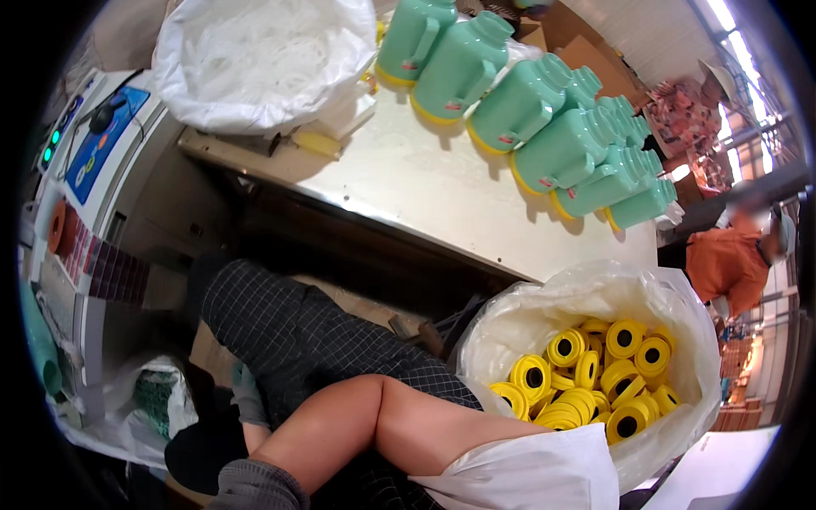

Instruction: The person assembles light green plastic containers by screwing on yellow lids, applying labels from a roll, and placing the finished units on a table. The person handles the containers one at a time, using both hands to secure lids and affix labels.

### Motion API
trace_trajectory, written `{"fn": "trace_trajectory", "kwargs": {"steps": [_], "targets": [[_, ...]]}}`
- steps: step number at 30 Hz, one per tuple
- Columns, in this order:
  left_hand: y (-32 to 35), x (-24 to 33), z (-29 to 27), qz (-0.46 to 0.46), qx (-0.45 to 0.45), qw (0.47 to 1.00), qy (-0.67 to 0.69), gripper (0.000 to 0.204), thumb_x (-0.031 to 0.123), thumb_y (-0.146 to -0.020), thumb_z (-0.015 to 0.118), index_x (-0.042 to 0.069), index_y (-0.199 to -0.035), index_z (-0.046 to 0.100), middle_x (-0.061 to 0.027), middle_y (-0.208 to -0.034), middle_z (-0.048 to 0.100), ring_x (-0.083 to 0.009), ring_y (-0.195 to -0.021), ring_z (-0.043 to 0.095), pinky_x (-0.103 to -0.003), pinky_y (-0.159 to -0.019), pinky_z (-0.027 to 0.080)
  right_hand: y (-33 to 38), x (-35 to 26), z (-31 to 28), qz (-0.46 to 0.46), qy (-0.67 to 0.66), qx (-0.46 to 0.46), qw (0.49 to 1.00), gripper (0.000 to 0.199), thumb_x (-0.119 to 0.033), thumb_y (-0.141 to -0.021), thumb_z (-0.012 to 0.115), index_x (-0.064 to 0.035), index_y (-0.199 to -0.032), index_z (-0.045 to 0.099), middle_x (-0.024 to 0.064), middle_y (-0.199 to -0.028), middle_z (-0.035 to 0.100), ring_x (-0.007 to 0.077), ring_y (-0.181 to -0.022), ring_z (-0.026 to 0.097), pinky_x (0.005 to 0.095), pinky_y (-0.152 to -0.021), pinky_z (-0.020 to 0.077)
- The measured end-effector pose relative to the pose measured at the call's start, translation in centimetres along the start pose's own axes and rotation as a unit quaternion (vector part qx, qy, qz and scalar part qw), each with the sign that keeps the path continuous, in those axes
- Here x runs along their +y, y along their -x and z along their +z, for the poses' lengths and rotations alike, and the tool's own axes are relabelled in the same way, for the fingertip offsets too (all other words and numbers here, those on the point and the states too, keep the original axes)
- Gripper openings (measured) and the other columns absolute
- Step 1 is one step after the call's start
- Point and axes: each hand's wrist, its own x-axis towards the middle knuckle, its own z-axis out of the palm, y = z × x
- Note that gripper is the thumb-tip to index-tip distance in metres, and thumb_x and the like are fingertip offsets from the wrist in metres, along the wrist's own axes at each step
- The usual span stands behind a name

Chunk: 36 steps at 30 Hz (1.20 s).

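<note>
Right hand hidden, grip untellable, inside white sack (680, 314) of yellow rings (595, 374); gloved left hand (246, 395) hangs loosely open.

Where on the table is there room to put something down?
The table is bare in its middle and near edge, between the white bag and the green jugs. The far right is crowded with jugs. The bag of yellow rings is full.

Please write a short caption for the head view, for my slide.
Seated person's right forearm reaches into a white bag of yellow rings beside mint-green jugs.
</note>
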Motion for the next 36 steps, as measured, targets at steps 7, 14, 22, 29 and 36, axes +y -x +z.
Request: {"fn": "trace_trajectory", "kwargs": {"steps": [7, 14, 22, 29, 36], "targets": [[0.7, 0.1, -1.2, 0.006, 0.024, 1.0, -0.001, 0.042, 0.018, -0.092, 0.079, 0.003, -0.128, 0.063, -0.0137, -0.119, 0.065, -0.0302, -0.116, 0.062, -0.04, -0.095, 0.051, 0.0, -0.1, 0.6, 0.007, 0.0, -0.02, 1.0, 0.025, -0.013, -0.099, 0.063, -0.0031, -0.12, 0.072, 0.0144, -0.129, 0.061, 0.0261, -0.114, 0.064, 0.04, -0.103, 0.0508], [6.0, 8.8, -2.4, 0.144, 0.085, 0.986, -0.011, 0.043, 0.017, -0.091, 0.08, 0.004, -0.128, 0.063, -0.0152, -0.121, 0.065, -0.0324, -0.119, 0.062, -0.041, -0.097, 0.051, -2.1, 0.6, -1.4, 0.004, 0.04, -0.02, 0.999, 0.025, -0.01, -0.097, 0.064, -0.003, -0.12, 0.071, 0.0146, -0.13, 0.06, 0.0258, -0.114, 0.064, 0.0399, -0.103, 0.051], [19.1, 21.5, -15.8, 0.284, 0.378, 0.881, -0.026, 0.051, 0.003, -0.085, 0.081, 0.003, -0.13, 0.058, -0.0176, -0.127, 0.062, -0.037, -0.117, 0.062, -0.045, -0.1, 0.051, 1.9, 11.2, -6.5, 0.112, 0.474, 0.059, 0.872, 0.045, -0.021, -0.097, 0.073, -0.0052, -0.138, 0.065, 0.0191, -0.141, 0.059, 0.0372, -0.132, 0.055, 0.0476, -0.114, 0.042], [22.3, -8.0, -22.6, -0.147, 0.545, 0.805, 0.184, 0.052, 0.025, -0.092, 0.079, -0.008, -0.126, 0.055, -0.0126, -0.1, 0.061, -0.0179, -0.083, 0.058, -0.036, -0.076, 0.052, 2.6, 14.0, -4.0, 0.075, 0.618, -0.064, 0.78, 0.053, -0.038, -0.095, 0.073, -0.0102, -0.139, 0.066, 0.0168, -0.148, 0.058, 0.0412, -0.137, 0.049, 0.0555, -0.114, 0.0406], [14.1, -12.6, -28.0, -0.249, 0.522, 0.816, 0.018, 0.071, 0.045, -0.093, 0.073, -0.002, -0.142, 0.054, -0.0254, -0.141, 0.058, -0.0398, -0.132, 0.054, -0.047, -0.115, 0.041, 1.7, 14.5, -4.6, 0.112, 0.679, -0.105, 0.717, 0.051, -0.039, -0.097, 0.071, -0.0099, -0.138, 0.066, 0.019, -0.149, 0.056, 0.042, -0.138, 0.049, 0.0568, -0.115, 0.0386]]}}
